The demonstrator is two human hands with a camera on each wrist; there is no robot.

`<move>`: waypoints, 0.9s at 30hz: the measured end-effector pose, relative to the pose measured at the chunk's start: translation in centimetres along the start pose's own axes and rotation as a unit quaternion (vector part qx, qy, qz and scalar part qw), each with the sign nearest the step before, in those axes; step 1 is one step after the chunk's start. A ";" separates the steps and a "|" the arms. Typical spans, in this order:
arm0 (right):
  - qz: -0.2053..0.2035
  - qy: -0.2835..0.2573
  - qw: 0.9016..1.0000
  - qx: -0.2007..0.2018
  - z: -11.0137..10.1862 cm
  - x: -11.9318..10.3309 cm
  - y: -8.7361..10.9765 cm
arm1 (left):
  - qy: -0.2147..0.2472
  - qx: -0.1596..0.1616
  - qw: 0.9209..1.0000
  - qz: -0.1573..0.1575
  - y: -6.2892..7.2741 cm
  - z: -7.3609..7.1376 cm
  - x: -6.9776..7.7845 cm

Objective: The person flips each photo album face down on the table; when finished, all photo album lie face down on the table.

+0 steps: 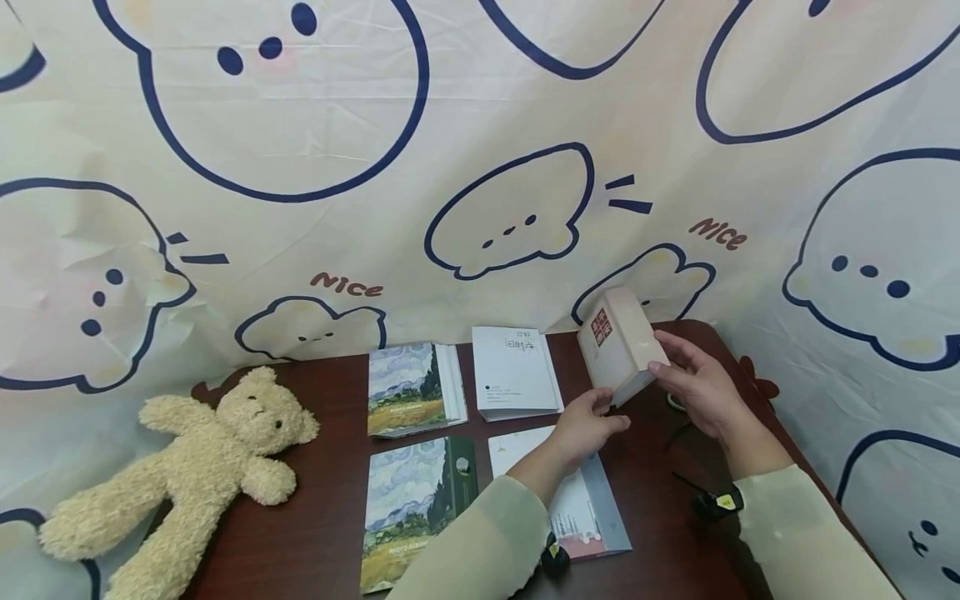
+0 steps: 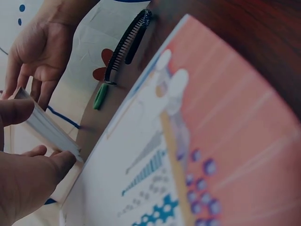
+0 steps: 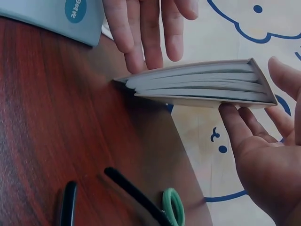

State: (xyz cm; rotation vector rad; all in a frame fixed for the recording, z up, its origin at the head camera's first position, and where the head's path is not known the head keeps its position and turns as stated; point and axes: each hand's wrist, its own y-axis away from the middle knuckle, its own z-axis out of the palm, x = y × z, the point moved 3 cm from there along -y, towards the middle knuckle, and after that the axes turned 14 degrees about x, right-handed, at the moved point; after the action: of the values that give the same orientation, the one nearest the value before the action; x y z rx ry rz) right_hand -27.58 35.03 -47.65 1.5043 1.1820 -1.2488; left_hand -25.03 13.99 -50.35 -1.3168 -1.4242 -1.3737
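A thick cream album [image 1: 618, 346] with a red seal-like print stands tilted above the back right of the table. My right hand [image 1: 697, 383] holds its right side, thumb on the near edge and fingers beneath it in the right wrist view. The left hand [image 1: 581, 433] touches the lower left of the cover with its fingers fairly straight, as the right wrist view shows its fingers [image 3: 149, 37] against one cover. Loose page edges [image 3: 197, 82] show between the covers there. Below the left hand lies a white album with a pink and grey-blue border [image 1: 577, 508], partly covered by the forearm.
Two albums with painted landscapes, one behind [image 1: 405, 387] and one nearer [image 1: 408, 508], lie left of centre. A white album [image 1: 516, 371] lies at the back. A plush bear [image 1: 217, 467] leans at the left. A green-ended black strap-like item [image 2: 127, 44] lies at the right.
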 end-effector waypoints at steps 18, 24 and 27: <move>0.020 0.049 0.997 0.061 -2.3 2.0 0.0 | -0.014 -0.020 1.000 0.018 -0.1 1.0 -1.1; 0.023 0.050 0.996 0.069 -2.7 2.5 -0.1 | -0.025 -0.019 0.999 0.017 -0.3 1.2 -1.2; 0.025 0.060 0.995 0.075 -2.9 3.0 -0.4 | -0.036 -0.014 0.999 0.019 -0.4 1.3 -1.2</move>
State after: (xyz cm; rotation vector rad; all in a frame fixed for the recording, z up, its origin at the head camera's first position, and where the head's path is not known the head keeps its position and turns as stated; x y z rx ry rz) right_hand -27.17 38.41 -50.18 1.7292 1.1416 -1.2512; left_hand -24.98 15.09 -51.79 -1.4165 -1.4243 -1.3388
